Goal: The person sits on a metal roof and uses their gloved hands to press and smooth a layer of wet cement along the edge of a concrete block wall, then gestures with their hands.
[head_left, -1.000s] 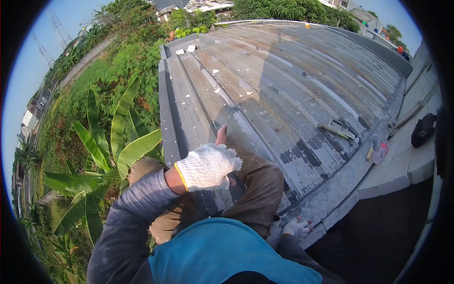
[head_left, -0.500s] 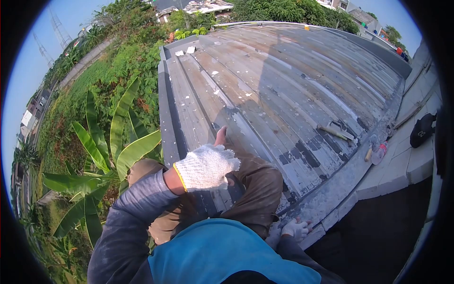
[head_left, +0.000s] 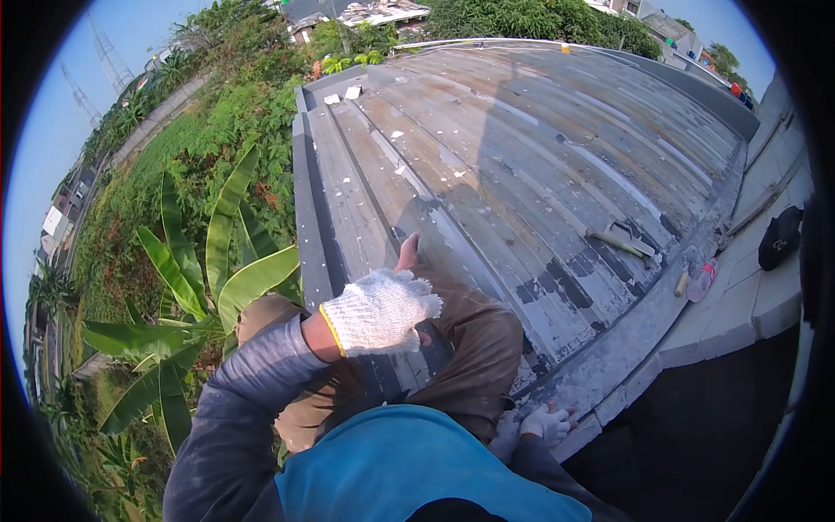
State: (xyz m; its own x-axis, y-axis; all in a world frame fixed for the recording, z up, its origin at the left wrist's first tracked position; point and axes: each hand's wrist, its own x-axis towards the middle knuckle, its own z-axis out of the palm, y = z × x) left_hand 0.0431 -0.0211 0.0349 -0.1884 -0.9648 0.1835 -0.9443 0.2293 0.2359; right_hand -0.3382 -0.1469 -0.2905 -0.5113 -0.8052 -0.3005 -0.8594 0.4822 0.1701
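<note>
My left hand (head_left: 378, 313), in a white knitted glove with a yellow cuff edge, is over my bent legs in brown trousers (head_left: 474, 335). Its back faces up and the fingers bend down out of sight, so whatever may be under them is hidden. My right hand (head_left: 546, 424), also gloved in white, rests low on the grey ledge (head_left: 600, 383) along the roof. Its fingers are apart, bare fingertips show, and I see nothing in it. Just beyond the left hand, my bare foot (head_left: 407, 252) lies on the metal roof (head_left: 487, 226).
A tool with a pale handle (head_left: 619, 243) lies on the roof, right of centre. Near the block wall (head_left: 722, 335) are a clear plastic bottle (head_left: 700, 283) and a black cap (head_left: 780, 238). A dark opening (head_left: 687, 426) is at lower right. Banana leaves (head_left: 187, 287) border the left edge.
The whole view has shifted very slightly. Both hands stay where they were, and nothing has been picked up or let go.
</note>
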